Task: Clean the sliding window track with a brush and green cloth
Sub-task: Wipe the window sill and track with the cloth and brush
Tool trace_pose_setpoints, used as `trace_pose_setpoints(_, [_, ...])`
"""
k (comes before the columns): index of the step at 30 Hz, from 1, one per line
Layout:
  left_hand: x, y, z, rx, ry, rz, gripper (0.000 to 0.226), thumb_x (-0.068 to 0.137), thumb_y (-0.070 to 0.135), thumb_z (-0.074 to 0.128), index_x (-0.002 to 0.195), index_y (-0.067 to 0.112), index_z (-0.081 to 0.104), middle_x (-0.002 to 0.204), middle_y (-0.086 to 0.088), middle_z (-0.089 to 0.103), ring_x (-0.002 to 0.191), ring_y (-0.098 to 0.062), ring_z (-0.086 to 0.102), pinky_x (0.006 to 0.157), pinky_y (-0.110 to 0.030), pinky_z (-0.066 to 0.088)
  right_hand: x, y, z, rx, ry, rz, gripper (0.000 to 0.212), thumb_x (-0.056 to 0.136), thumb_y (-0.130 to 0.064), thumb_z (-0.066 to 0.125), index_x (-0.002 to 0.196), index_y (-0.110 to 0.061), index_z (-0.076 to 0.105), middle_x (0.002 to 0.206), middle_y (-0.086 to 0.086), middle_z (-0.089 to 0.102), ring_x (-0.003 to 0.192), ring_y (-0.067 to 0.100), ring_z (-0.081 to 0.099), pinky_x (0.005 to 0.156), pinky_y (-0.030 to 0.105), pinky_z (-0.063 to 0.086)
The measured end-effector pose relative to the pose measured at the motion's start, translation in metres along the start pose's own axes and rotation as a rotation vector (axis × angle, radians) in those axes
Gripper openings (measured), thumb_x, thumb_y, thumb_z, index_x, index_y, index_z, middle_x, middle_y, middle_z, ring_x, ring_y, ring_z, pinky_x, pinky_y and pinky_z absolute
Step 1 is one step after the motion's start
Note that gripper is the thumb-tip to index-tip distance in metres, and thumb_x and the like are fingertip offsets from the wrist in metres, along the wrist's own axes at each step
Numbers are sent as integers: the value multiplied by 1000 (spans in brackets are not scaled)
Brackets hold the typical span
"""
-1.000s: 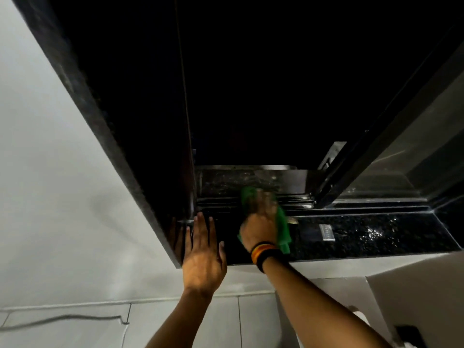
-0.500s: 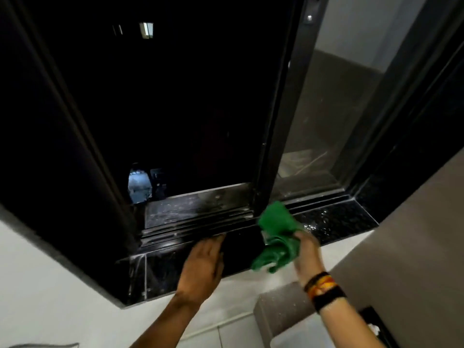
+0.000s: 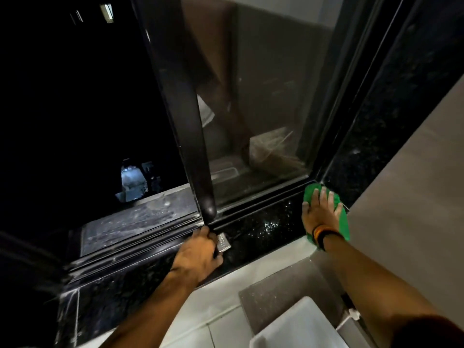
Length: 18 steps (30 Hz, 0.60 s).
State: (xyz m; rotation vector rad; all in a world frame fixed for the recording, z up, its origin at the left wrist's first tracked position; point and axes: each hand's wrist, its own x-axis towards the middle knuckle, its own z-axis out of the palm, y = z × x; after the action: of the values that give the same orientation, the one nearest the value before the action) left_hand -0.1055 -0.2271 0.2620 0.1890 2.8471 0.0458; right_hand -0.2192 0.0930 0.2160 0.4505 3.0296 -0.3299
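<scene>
At four o'clock: right hand (image 3: 320,209), fingers spread flat, pressing green cloth (image 3: 342,222) onto the black sill (image 3: 263,227) at the track's (image 3: 251,205) far corner. Step: wiping. At six o'clock: left hand (image 3: 198,254) curled around a silver-ferruled brush (image 3: 223,243), bristles hidden. Next likely: draw cloth back along the groove toward nine o'clock, steady pressure.

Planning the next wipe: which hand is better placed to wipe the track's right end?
The right hand. It already presses the green cloth flat on the sill by the right corner, next to the track. The left hand is mid-sill on the brush, holding no cloth.
</scene>
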Motion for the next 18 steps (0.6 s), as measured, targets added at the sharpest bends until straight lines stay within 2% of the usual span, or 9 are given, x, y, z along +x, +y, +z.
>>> trace_pose_setpoints(3, [2,-3,-9,-118,17,-73,52,80,50,66,124,23,63,126,-2,62,110,-28,67,92,-38,55,26,-6,-2,-32,-11,32,64,101,-35,28,157,-8,10,168,6,2,154,26,-1,123,56,3])
trace_pose_setpoints(8, [-23,-17,-2,-280,114,-82,52,76,53,71,121,27,67,127,2,63,109,-25,68,94,-34,54,-2,-21,5,-25,8,16,62,101,-31,29,157,-11,12,168,6,5,155,27,2,123,55,6])
trace_pose_setpoints(12, [-45,-35,-5,-447,244,-102,56,73,46,79,123,23,69,123,5,60,104,-27,69,88,-35,56,-92,-95,33,29,31,-168,62,100,-31,30,157,-13,15,167,8,11,154,27,8,123,55,5])
trace_pose_setpoints(15, [-60,-50,-15,-482,318,-63,50,70,46,79,115,25,71,107,6,61,93,-24,70,80,-36,58,-178,-158,52,133,-40,-404,63,91,-30,40,151,-11,35,162,10,28,151,31,21,121,59,12])
trace_pose_setpoints(17, [-65,-57,-18,-490,338,-49,53,69,51,74,115,26,71,105,6,62,90,-21,69,79,-38,59,-206,-184,63,169,-153,-530,62,90,-28,37,151,-14,35,164,9,23,154,30,12,122,58,4])
trace_pose_setpoints(18, [-68,-59,-21,-496,347,-31,54,69,53,73,116,27,71,104,7,62,89,-19,68,78,-37,59,-209,-187,59,245,-223,-516,60,92,-26,35,151,-17,35,165,8,21,154,28,8,123,56,1])
